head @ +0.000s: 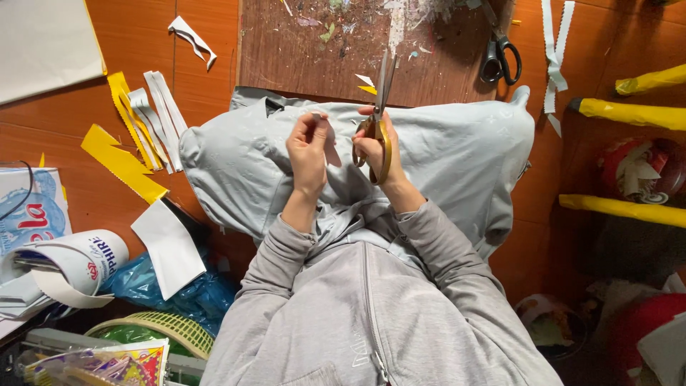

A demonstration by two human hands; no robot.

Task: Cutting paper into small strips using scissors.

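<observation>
The right hand (375,146) is closed through the handles of gold-handled scissors (381,107), whose blades point up and away from the person, long axis nearly vertical in the view. The left hand (309,150) pinches a small pale paper piece (330,146) between thumb and fingers, just left of the scissor handles and close beside them. The piece lies below the blade tips, so the blades stand above and right of it. Both hands hover over a grey garment (457,150) spread on the wooden bench (207,43). A second pair of dark scissors (499,57) lies well apart, upper right. Yellow and white paper strips (146,114) lie to the left; nothing stands between hands.
</observation>
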